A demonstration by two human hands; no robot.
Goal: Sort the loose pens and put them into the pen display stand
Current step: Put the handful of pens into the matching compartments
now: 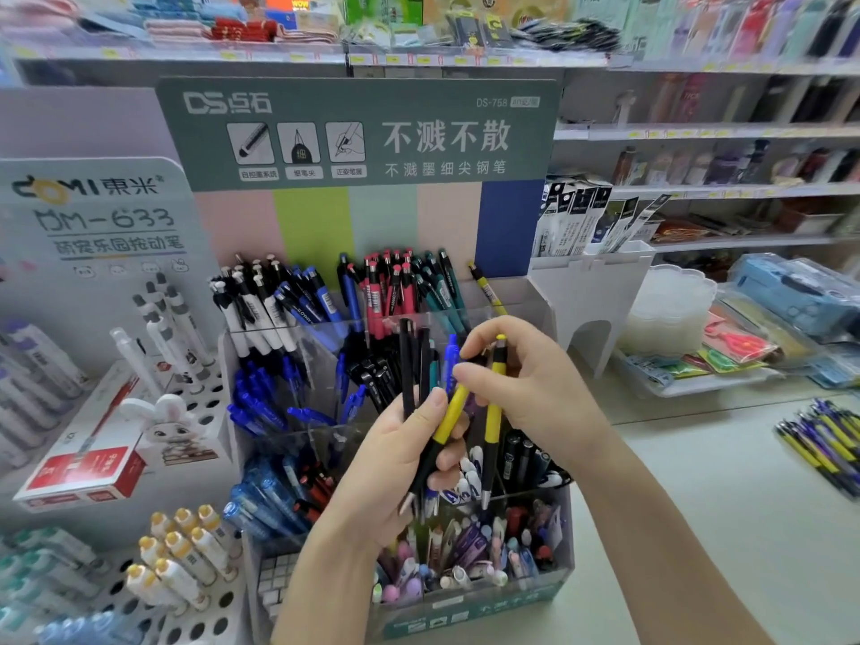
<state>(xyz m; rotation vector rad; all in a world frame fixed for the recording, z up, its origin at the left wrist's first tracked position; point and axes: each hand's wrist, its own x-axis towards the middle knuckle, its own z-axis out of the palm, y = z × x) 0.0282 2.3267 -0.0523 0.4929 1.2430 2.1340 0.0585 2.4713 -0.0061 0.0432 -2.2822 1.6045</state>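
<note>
Pinching 1 yellow pen point(492, 425) near its top, right hand point(535, 388) sits beside left hand point(386, 467) grasping pen bundle point(412, 365).

Red-and-white flat cardboard box point(88, 472) lying at left; white rabbit figurine point(170, 425) just beside it. White perforated rack point(204, 612) lower left, holding white tubes with yellow caps point(177, 551). White plastic arched holder point(591, 295) right of centre, black-and-white packets point(577, 216) upright in it. Stack of translucent scalloped trays point(670, 309) beside. Blurred store shelves point(698, 132) behind.
</note>
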